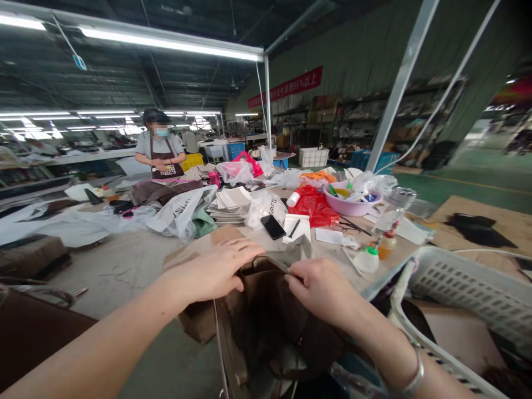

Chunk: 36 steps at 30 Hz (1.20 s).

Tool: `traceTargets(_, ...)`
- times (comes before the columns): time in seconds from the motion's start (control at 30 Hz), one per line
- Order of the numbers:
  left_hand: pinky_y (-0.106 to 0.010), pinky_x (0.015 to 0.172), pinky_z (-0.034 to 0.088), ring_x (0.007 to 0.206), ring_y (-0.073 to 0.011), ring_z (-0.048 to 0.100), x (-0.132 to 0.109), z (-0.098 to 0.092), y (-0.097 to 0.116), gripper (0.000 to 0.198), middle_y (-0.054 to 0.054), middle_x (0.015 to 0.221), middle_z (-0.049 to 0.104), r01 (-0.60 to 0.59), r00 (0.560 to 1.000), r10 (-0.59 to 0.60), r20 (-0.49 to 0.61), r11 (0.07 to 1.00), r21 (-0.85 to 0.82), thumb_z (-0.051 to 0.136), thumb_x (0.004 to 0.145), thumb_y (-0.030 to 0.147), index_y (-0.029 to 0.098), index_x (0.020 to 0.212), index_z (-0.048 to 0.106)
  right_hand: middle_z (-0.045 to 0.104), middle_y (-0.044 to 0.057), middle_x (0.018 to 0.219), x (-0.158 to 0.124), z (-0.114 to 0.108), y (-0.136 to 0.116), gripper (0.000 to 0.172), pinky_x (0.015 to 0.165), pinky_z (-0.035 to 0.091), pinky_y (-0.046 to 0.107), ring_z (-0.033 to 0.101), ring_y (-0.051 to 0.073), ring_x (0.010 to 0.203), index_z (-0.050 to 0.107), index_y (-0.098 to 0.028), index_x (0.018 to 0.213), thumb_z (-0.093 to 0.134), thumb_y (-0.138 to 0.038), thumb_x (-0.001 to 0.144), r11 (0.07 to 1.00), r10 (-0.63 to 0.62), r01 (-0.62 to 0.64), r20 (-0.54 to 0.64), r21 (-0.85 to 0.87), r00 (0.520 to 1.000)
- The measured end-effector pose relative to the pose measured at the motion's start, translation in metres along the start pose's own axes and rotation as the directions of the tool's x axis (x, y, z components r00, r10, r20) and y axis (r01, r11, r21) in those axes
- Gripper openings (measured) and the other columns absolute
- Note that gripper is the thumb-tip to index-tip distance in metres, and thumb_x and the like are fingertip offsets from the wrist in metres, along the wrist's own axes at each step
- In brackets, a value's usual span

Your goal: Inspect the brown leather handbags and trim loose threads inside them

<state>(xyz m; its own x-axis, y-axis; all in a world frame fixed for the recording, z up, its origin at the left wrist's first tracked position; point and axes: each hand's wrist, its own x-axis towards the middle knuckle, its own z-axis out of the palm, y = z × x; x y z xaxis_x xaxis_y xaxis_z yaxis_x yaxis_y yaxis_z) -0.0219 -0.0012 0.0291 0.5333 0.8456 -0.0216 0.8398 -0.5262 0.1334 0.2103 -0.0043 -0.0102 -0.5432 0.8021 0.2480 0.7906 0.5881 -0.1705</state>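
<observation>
One workroom (pixel 187 77) under strip lights (pixel 174 44) stretched beyond the fingers (pixel 245 249), ahead of which spread a cluttered bench (pixel 120 266). A co-worker (pixel 162 149) stood well beyond them, leftward. A plastic basket (pixel 465 282) sat close on their right. Just below them, a brown bag (pixel 270 299) looked largely assembled, mouth open; what finishing remained could not be told. The right hand (pixel 320 285) pinched its rim; the left hand (pixel 210 271) lay with fingers extended over it, grip unclear. Farther ahead lay a phone (pixel 273 226) and a pen (pixel 294 228).
</observation>
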Motion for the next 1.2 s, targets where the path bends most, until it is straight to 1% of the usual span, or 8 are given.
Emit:
traceTargets(0.17,-0.033,0.097,0.037,0.108,-0.0195,0.055,0.009,0.022,0.013,0.010,-0.004,0.117,0.060,-0.088,0.984,0.077,-0.161,0.994,-0.067,0.060,0.080,0.029,0.020,0.082,0.062,0.065,0.000,0.062,0.004,0.000,0.001,0.028,0.052,0.026,0.026,0.056,0.013,0.058,0.062,-0.020,0.062,0.046,-0.028,0.084,1.000,0.018,-0.017,-0.013,0.015,1.000)
traceTargets(0.3,-0.028,0.083,0.044,0.087,-0.0165,0.061,0.015,0.030,0.009,0.015,-0.003,0.089,0.067,-0.033,0.974,0.007,-0.225,0.993,-0.113,0.056,0.082,0.028,0.019,0.072,0.062,0.066,0.001,0.063,0.004,0.001,0.004,0.031,0.054,0.031,0.025,0.059,0.014,0.060,0.066,-0.021,0.067,0.045,-0.034,0.086,0.990,0.051,-0.055,0.029,0.133,0.998)
traceTargets(0.4,-0.027,0.076,0.045,0.080,-0.0160,0.061,0.017,0.031,0.007,0.017,-0.003,0.082,0.067,0.045,0.965,-0.076,-0.252,0.991,-0.128,0.058,0.080,0.031,0.019,0.069,0.062,0.066,0.000,0.062,0.004,0.001,0.007,0.030,0.053,0.034,0.024,0.058,0.014,0.057,0.070,-0.024,0.089,0.048,-0.044,0.085,0.955,0.061,-0.082,0.084,0.285,0.995)
traceTargets(0.53,-0.026,0.068,0.042,0.072,-0.0151,0.060,0.018,0.033,0.007,0.022,-0.001,0.075,0.065,0.109,0.956,-0.130,-0.264,0.990,-0.092,0.059,0.079,0.036,0.018,0.067,0.061,0.066,-0.001,0.063,0.006,-0.001,0.009,0.049,0.050,0.036,0.023,0.058,0.013,0.055,0.065,-0.023,0.110,0.056,-0.058,0.076,0.910,0.083,-0.139,0.156,0.390,0.984)
traceTargets(0.67,-0.026,0.060,0.038,0.065,-0.0157,0.058,0.021,0.034,0.009,0.025,-0.001,0.069,0.064,0.140,0.952,-0.142,-0.270,0.990,-0.026,0.057,0.080,0.039,0.018,0.066,0.061,0.065,-0.002,0.064,0.015,-0.005,0.005,0.051,0.048,0.034,0.022,0.057,0.013,0.056,0.068,-0.023,0.101,0.055,-0.064,0.073,0.916,0.043,-0.109,0.175,0.385,0.984)
traceTargets(0.87,-0.027,0.055,0.036,0.064,-0.0171,0.058,0.022,0.034,0.009,0.025,-0.003,0.070,0.065,0.173,0.946,-0.169,-0.276,0.985,-0.012,0.057,0.078,0.039,0.018,0.066,0.061,0.059,-0.003,0.054,0.031,-0.004,-0.001,0.036,0.047,0.029,0.023,0.052,0.012,0.051,0.066,-0.023,0.066,0.052,-0.052,0.081,0.978,-0.023,-0.006,0.138,0.209,0.990)
traceTargets(1.1,-0.026,0.058,0.038,0.065,-0.0168,0.058,0.021,0.034,0.003,0.028,-0.001,0.066,0.063,0.145,0.951,-0.155,-0.267,0.988,-0.057,0.062,0.075,0.044,0.018,0.065,0.060,0.067,0.000,0.062,0.036,0.001,-0.003,0.034,0.052,0.032,0.024,0.058,0.013,0.057,0.068,-0.023,0.063,0.048,-0.038,0.086,0.998,-0.023,0.016,0.115,0.067,0.993)
traceTargets(1.2,-0.026,0.064,0.041,0.073,-0.0178,0.060,0.012,0.032,0.004,0.030,-0.001,0.077,0.065,0.079,0.955,-0.118,-0.271,0.986,-0.149,0.066,0.071,0.047,0.019,0.080,0.059,0.068,0.000,0.064,0.036,0.001,-0.002,0.032,0.053,0.033,0.024,0.059,0.013,0.060,0.069,-0.023,0.065,0.048,-0.035,0.085,0.999,-0.001,-0.004,0.105,0.047,0.994)
